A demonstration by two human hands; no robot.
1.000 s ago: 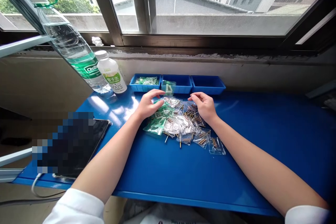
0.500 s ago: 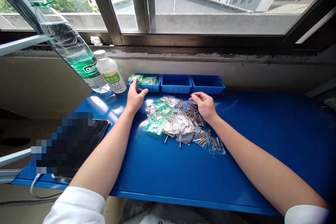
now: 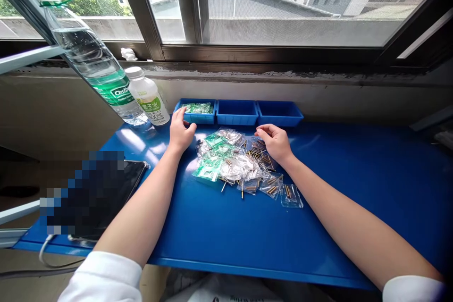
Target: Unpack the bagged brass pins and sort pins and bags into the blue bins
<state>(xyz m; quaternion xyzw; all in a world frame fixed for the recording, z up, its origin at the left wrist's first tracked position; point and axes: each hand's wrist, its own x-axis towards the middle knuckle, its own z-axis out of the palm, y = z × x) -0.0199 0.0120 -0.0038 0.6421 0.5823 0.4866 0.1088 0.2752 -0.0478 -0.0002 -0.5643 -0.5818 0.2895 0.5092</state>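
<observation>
A: Gripping anything with the left hand?

B: Not visibly. Hovering at the front left corner of the left blue bin, with thumb and index finger well apart.

A: And with the right hand?

B: Pinching thumb and fingertips together by the right side of the heap. Not being able to tell about anything thin caught between them.

A: Finding the bags where?

B: Seeing printed green-tinted bags lying inside that bin, and more green bags lying on the heap's left side. Seeing clear bags of brass-coloured pins spreading toward the right and near side, with a few pins poking out onto the bench.

A: Worrying about what, then?

B: Possibly dragging a neighbouring bag along, because of slick films overlapping. Possibly scattering those pins too, through snagging a bag across them. Perhaps misjudging one bag for another, owing to glare on the plastic.

A: And further out?

B: Possibly tilting the bin by leaning on its front rim. Perhaps nudging the white-capped coconut water bottle, standing near that left wrist, by swinging wide, and even jostling the tall Cestbon water bottle just behind it.
</observation>
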